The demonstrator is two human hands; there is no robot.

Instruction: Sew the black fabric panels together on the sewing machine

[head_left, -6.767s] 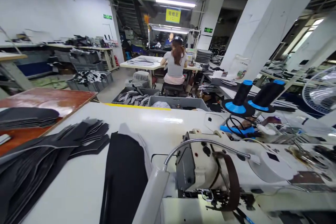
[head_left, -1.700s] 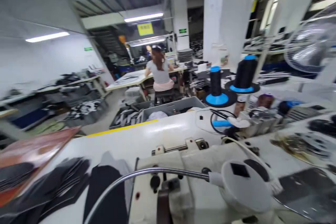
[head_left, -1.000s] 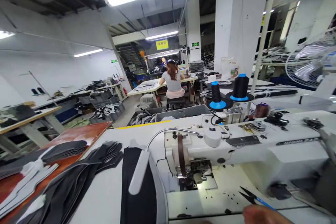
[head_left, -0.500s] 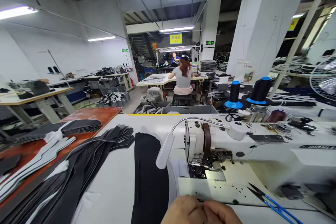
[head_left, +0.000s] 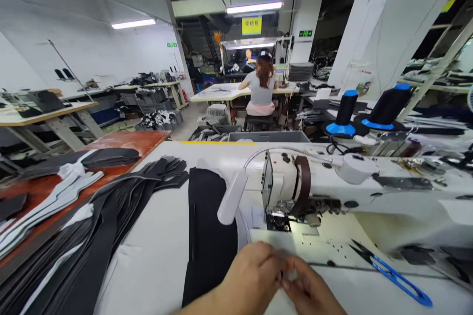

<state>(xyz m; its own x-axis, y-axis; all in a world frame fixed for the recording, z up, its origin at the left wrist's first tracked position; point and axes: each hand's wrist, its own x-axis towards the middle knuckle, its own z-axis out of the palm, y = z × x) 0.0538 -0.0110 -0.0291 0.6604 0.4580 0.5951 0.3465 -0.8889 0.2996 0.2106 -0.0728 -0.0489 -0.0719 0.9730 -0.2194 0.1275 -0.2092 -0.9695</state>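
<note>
My left hand [head_left: 254,273] and my right hand [head_left: 308,283] meet at the front edge of a white sewing machine bed. Both are closed, fingertips pinched together around something small; only a dark speck shows between them, too little to name. Just beyond them stands the sewing machine [head_left: 283,177], its needle area lit. To the right of my hands lie blue-handled thread snips [head_left: 391,270], blades toward the machine. Left of my hands a black fabric panel [head_left: 209,236] with a grey edge lies flat, partly under the white lamp handle [head_left: 232,197].
A stack of dark cut pieces [head_left: 125,206] covers the table's left side, beside white strips [head_left: 55,211] on a reddish-brown board [head_left: 148,140]. Black thread cones [head_left: 345,110] stand behind the machine. Grey bins [head_left: 268,136] sit past the table, where a co-worker [head_left: 261,86] is seated.
At first no hands showed; one then appeared at lower right, and now both are together before the machine, further into view than half a second ago. The camera view has shifted.
</note>
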